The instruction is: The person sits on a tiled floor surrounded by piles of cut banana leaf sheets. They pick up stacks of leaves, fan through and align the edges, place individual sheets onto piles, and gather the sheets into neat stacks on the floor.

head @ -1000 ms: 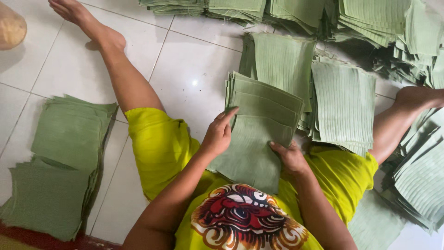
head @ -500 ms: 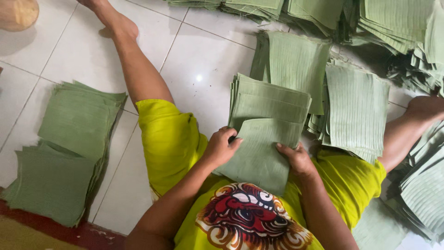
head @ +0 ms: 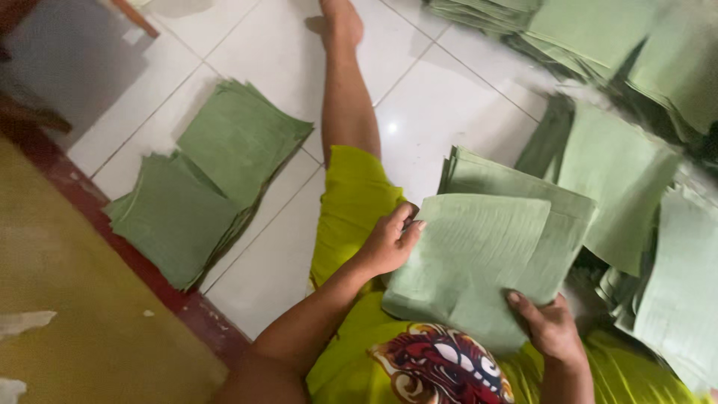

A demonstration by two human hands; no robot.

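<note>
— What do you see in the hands now?

— I see a stack of green leaf sheets (head: pixel 486 254), cut into flat squares with fine parallel ribs. The top sheet is paler and lies a little shifted over the ones under it. The stack rests on the lap, above the yellow-green shorts (head: pixel 351 202).

— How does each hand stand?

— The left hand (head: pixel 389 243) is curled at the left edge of the top sheet, fingers bent over the border and thumb up, so it is holding that edge. The forearm comes in from the lower left. The right hand (head: pixel 550 329) is at the lower right corner of the stack, thumb lying on top of the sheets, the other fingers hidden under them; it grips the stack from that side.

— And around them?

— On the white tiled floor (head: pixel 247 45), to the left of the stretched leg (head: pixel 348 105), I see two more piles of green sheets (head: pixel 202 179), touching each other. To the right, further piles (head: pixel 643 172) lie in disorder, some blurred.
</note>
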